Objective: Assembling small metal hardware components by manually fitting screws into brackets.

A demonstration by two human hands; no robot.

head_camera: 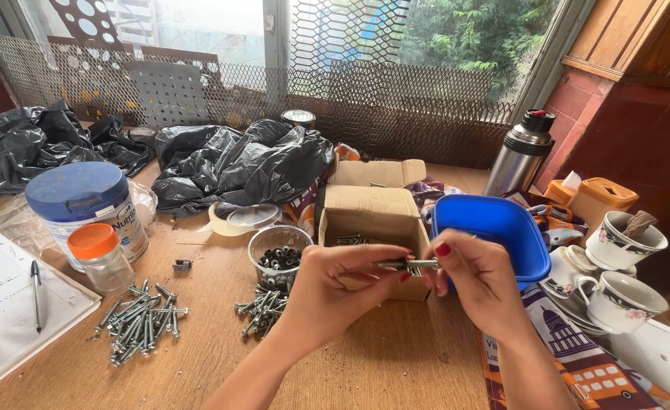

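My left hand (pixel 335 285) and my right hand (pixel 475 277) meet over the wooden table, both pinching one long metal bolt (pixel 409 264) held level between them. The left fingers grip its left part, the right fingertips pinch its right end. Just behind the hands stands an open cardboard box (pixel 369 216) with more bolts inside. A clear plastic cup (pixel 276 254) of small dark nuts stands left of the box. One pile of bolts (pixel 263 307) lies under the cup, and another pile of bolts (pixel 141 323) lies further left.
A blue plastic container (pixel 494 228) sits right of the box. Cups and saucers (pixel 616 292) and a steel flask (pixel 523 152) stand at the right. A blue-lidded tub (pixel 84 205), an orange-capped jar (pixel 101 258), a tape roll (pixel 236 219), a notepad with pen (pixel 16 304) and black bags (pixel 236 163) fill the left and back.
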